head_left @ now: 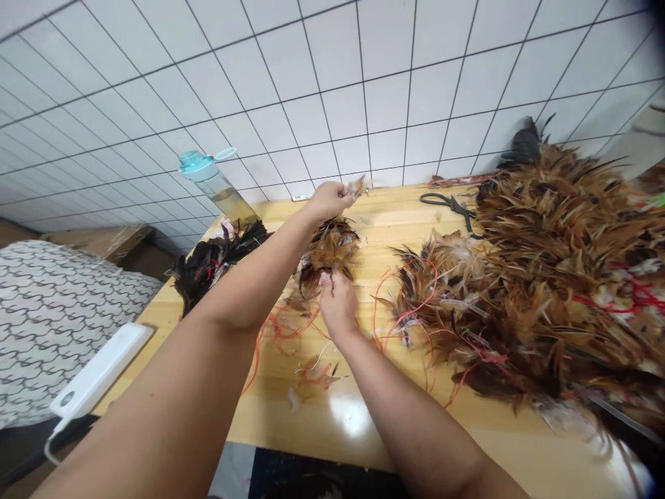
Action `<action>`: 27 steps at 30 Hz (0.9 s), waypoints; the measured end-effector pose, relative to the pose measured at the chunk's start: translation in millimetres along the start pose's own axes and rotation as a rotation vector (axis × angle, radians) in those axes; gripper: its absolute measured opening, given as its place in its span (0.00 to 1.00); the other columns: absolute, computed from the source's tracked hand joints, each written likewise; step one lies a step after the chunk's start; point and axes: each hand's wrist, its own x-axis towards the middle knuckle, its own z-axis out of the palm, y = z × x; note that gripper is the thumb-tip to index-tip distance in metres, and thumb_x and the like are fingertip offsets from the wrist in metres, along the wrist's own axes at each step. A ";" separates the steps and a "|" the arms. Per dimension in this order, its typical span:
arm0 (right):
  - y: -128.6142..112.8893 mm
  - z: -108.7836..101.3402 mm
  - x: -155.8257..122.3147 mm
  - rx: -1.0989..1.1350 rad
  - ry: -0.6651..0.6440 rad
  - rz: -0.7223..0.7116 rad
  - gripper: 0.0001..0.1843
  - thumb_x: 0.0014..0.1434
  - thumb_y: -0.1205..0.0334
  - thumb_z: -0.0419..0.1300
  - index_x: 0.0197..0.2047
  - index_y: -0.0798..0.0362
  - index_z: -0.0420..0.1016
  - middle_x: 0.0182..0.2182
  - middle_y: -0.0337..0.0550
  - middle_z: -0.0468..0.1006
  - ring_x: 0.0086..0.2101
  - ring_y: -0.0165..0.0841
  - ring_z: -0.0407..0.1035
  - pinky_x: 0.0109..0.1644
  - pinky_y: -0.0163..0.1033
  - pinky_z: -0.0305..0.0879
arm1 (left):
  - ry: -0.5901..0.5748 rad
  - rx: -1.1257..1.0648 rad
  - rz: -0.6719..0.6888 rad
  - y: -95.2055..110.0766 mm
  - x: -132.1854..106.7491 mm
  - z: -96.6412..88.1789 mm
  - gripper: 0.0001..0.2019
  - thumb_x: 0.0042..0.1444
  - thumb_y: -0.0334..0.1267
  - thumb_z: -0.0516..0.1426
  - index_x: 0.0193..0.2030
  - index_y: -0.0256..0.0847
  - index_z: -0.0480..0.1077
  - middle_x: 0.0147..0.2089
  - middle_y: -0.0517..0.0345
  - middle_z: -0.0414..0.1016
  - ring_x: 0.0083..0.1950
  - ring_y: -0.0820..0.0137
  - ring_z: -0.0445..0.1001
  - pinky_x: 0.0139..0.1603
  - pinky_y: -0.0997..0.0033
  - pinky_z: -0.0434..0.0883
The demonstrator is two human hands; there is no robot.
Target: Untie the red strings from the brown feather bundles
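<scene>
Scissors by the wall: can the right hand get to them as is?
Probably yes. The scissors lie in the open on the table, beyond the right hand, which grips a feather bunch. Only loose red string lies between.

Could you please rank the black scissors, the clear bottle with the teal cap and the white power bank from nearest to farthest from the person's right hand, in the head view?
From the right hand:
1. Black scissors, on the wooden table, up and to the right.
2. Clear bottle with the teal cap, at the wall, up and to the left.
3. White power bank, at the table's left edge.
</scene>
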 end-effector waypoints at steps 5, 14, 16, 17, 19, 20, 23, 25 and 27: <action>7.1 1.4 3.4 0.157 0.071 -0.014 0.15 0.65 0.60 0.47 0.31 0.54 0.71 0.30 0.45 0.77 0.33 0.33 0.70 0.40 0.36 0.61 | 0.091 -0.585 -0.044 -26.3 -69.8 -24.6 0.11 0.50 0.41 0.58 0.24 0.37 0.63 0.21 0.64 0.60 0.23 0.79 0.55 0.26 0.77 0.53; 15.0 6.7 5.7 0.235 0.052 -0.105 0.20 0.64 0.53 0.47 0.32 0.54 0.75 0.32 0.46 0.79 0.35 0.34 0.71 0.45 0.39 0.63 | 0.029 -1.057 -0.194 -66.0 -179.5 20.0 0.18 0.46 0.48 0.64 0.25 0.37 0.63 0.22 0.65 0.62 0.24 0.80 0.58 0.27 0.78 0.57; 15.9 7.5 5.8 0.193 0.021 -0.131 0.19 0.63 0.53 0.48 0.32 0.53 0.75 0.32 0.47 0.79 0.36 0.35 0.70 0.45 0.39 0.63 | 0.087 -1.121 -0.210 -66.0 -186.7 29.3 0.17 0.46 0.48 0.64 0.26 0.37 0.64 0.23 0.65 0.64 0.25 0.80 0.60 0.28 0.78 0.58; 16.3 7.7 6.0 0.171 0.007 -0.141 0.19 0.63 0.52 0.49 0.32 0.53 0.75 0.32 0.47 0.79 0.35 0.35 0.70 0.44 0.39 0.63 | 0.113 -1.140 -0.213 -65.8 -188.8 32.6 0.17 0.46 0.48 0.64 0.26 0.37 0.64 0.24 0.65 0.65 0.25 0.79 0.60 0.29 0.78 0.58; 16.8 7.9 6.6 0.138 -0.013 -0.156 0.19 0.62 0.51 0.50 0.30 0.53 0.74 0.29 0.45 0.78 0.33 0.35 0.68 0.41 0.39 0.62 | 0.137 -1.147 -0.212 -65.4 -191.4 36.9 0.17 0.46 0.47 0.63 0.27 0.37 0.64 0.25 0.64 0.65 0.27 0.79 0.61 0.30 0.78 0.59; 17.1 7.9 7.1 0.129 -0.022 -0.163 0.19 0.61 0.51 0.50 0.28 0.53 0.73 0.28 0.44 0.76 0.32 0.34 0.67 0.40 0.38 0.62 | 0.135 -1.145 -0.210 -65.5 -192.4 38.0 0.17 0.47 0.47 0.63 0.27 0.37 0.64 0.25 0.64 0.65 0.27 0.79 0.61 0.30 0.78 0.60; 17.8 7.7 8.8 0.135 -0.058 -0.186 0.19 0.60 0.50 0.51 0.24 0.53 0.69 0.24 0.41 0.72 0.29 0.32 0.64 0.36 0.38 0.59 | 0.125 -1.137 -0.196 -66.8 -194.5 38.9 0.15 0.48 0.46 0.62 0.28 0.37 0.65 0.26 0.65 0.65 0.28 0.78 0.62 0.32 0.77 0.62; 18.5 7.9 10.0 0.168 -0.093 -0.194 0.19 0.58 0.49 0.52 0.23 0.52 0.66 0.23 0.39 0.70 0.27 0.31 0.62 0.34 0.37 0.58 | 0.143 -1.123 -0.177 -68.5 -194.7 38.9 0.13 0.49 0.44 0.62 0.28 0.37 0.65 0.27 0.64 0.65 0.30 0.77 0.63 0.34 0.77 0.63; 19.5 8.4 11.1 0.205 -0.123 -0.191 0.20 0.57 0.47 0.53 0.22 0.52 0.63 0.21 0.37 0.66 0.26 0.30 0.60 0.33 0.36 0.57 | 0.177 -1.106 -0.162 -70.7 -193.8 39.1 0.12 0.47 0.41 0.62 0.27 0.37 0.66 0.27 0.64 0.64 0.31 0.77 0.63 0.36 0.76 0.63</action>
